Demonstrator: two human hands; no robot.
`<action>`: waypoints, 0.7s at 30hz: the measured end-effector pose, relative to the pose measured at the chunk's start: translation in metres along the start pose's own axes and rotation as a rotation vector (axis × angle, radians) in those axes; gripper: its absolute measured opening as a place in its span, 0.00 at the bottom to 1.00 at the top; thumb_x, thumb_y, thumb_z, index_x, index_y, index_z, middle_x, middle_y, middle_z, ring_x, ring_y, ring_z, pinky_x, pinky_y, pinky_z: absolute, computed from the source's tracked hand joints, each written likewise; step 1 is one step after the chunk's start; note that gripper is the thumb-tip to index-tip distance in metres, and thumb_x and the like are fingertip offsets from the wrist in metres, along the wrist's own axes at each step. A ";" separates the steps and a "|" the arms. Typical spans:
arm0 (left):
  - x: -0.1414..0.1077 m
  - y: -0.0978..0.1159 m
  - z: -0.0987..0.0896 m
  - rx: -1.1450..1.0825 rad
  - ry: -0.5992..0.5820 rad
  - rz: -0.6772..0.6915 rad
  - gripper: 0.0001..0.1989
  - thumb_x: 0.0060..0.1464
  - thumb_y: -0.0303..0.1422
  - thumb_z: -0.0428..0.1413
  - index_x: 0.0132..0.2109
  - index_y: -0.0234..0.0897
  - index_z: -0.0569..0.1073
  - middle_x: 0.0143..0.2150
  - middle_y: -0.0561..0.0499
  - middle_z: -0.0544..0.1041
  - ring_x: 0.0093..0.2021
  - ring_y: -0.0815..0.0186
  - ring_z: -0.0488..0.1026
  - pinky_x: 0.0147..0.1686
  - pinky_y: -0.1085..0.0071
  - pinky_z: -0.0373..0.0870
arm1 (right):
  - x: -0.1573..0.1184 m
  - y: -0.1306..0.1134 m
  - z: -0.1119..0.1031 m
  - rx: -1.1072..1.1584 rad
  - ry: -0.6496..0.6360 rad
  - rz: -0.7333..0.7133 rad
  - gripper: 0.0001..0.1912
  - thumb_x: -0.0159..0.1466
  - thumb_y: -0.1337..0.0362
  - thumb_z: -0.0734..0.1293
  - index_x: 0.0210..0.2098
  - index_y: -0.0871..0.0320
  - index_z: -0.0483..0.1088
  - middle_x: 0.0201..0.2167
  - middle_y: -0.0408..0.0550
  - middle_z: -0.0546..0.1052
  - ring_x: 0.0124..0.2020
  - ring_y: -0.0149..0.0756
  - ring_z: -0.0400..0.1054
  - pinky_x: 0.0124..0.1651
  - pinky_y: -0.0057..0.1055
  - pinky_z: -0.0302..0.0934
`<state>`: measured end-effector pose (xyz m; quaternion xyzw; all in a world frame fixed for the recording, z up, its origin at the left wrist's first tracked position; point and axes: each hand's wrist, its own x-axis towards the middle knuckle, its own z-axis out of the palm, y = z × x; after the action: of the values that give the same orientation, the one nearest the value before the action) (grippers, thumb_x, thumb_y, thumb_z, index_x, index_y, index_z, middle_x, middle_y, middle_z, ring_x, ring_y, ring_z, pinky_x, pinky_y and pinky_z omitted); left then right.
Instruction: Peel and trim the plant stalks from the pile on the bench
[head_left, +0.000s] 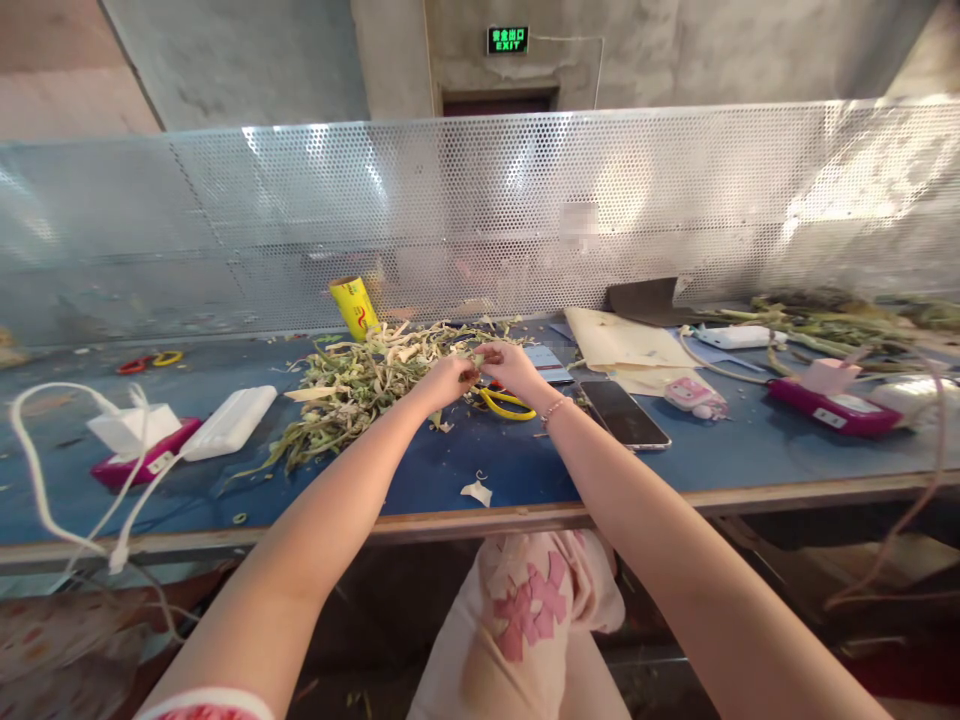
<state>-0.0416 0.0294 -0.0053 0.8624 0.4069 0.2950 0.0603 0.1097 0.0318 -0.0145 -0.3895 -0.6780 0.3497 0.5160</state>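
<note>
My left hand (448, 382) and my right hand (511, 368) meet above the table, fingertips pinched together around a small greenish piece of dried plant (478, 362). Most of that piece is hidden by my fingers. Just behind and to the left lies a loose heap of dried plant stems and leaves (352, 385). Yellow-handled scissors (508, 405) rest on the table below my right hand. Behind my right wrist is a phone with a lit screen (550, 364), and a dark phone (626, 413) lies to the right of the wrist.
A yellow can (354, 307) leans behind the heap. On the left are a white power bank (231, 422), cables and red and yellow scissors (150, 362). Cardboard (622, 342), a pink case (695, 397) and a magenta box (832, 408) sit right. A perforated metal panel (420, 220) borders the blue table (427, 480).
</note>
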 end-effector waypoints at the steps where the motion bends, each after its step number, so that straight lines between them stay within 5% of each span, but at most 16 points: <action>1: 0.000 0.000 -0.001 -0.008 0.026 -0.011 0.04 0.42 0.27 0.53 0.27 0.35 0.72 0.26 0.49 0.73 0.30 0.65 0.70 0.35 0.69 0.65 | -0.001 -0.002 0.000 -0.015 -0.004 0.013 0.12 0.46 0.72 0.64 0.33 0.62 0.69 0.23 0.41 0.71 0.27 0.28 0.65 0.34 0.30 0.63; 9: -0.001 0.004 -0.006 -0.090 0.080 -0.013 0.22 0.45 0.26 0.51 0.50 0.39 0.67 0.33 0.51 0.74 0.35 0.66 0.71 0.41 0.69 0.65 | -0.006 -0.013 0.000 -0.002 -0.043 0.046 0.14 0.45 0.69 0.67 0.34 0.64 0.68 0.23 0.42 0.71 0.24 0.26 0.63 0.28 0.25 0.60; 13: 0.000 0.008 -0.007 -0.130 0.115 -0.008 0.22 0.42 0.21 0.50 0.46 0.38 0.71 0.37 0.49 0.75 0.39 0.65 0.71 0.44 0.68 0.64 | -0.006 -0.012 0.001 0.100 -0.190 -0.001 0.12 0.47 0.71 0.64 0.33 0.63 0.68 0.26 0.44 0.72 0.24 0.24 0.63 0.29 0.24 0.59; 21: 0.003 0.002 -0.007 -0.171 0.139 -0.041 0.14 0.43 0.25 0.51 0.39 0.33 0.75 0.31 0.48 0.75 0.33 0.65 0.71 0.35 0.70 0.66 | -0.010 -0.018 0.001 0.160 -0.192 0.013 0.09 0.53 0.67 0.63 0.34 0.61 0.67 0.28 0.44 0.73 0.24 0.24 0.63 0.30 0.24 0.62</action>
<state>-0.0430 0.0297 0.0026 0.8230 0.4011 0.3865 0.1112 0.1076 0.0150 -0.0027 -0.3164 -0.6916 0.4417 0.4759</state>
